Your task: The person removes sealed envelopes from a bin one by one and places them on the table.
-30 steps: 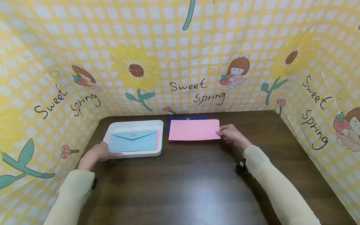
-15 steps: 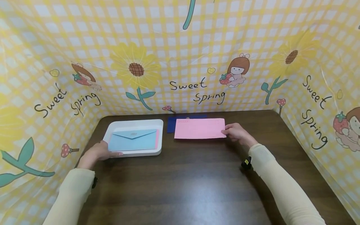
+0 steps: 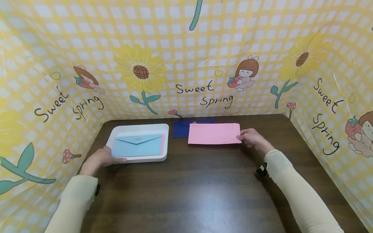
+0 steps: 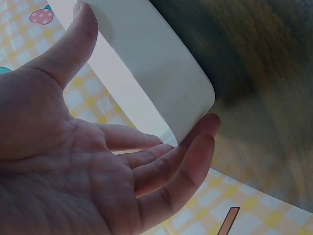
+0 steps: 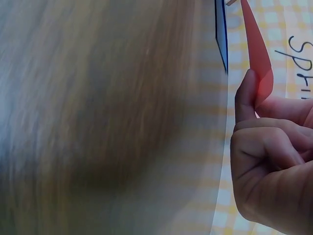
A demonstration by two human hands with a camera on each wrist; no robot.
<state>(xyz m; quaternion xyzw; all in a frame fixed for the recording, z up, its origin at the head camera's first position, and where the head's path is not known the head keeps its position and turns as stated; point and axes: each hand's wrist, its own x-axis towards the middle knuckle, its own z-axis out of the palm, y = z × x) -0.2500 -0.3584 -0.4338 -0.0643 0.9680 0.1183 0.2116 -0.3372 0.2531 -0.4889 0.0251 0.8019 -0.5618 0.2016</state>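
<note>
- Pink rectangular paper envelope [image 3: 214, 133], head view: at the one o'clock of the brown wood-grain table [image 3: 204, 181], best kept level.
- Left wrist view: left hand [image 4: 105, 161] grips the white round-cornered tray [image 4: 166, 63]; gentle steadying should suffice.
- Right wrist view: right hand [image 5: 271, 154], fingers clamped on the envelope's end; light, firm pinching should serve.

In the head view, the scene is being lit brightly, pale glare is being reflected by the wooden tabletop [image 3: 180, 184], and a soft shadow is being cast beside the right sleeve [image 3: 303, 191]. The gingham drape [image 3: 186, 42] is being stretched toward the edges by wide-angle distortion. In the dimmer left wrist view, one side of the white tray [image 4: 161, 68] is being nearly bleached while the left hand [image 4: 93, 152] is being shaded. In the right wrist view, the tabletop is being blurred and broadly shadowed.
</note>
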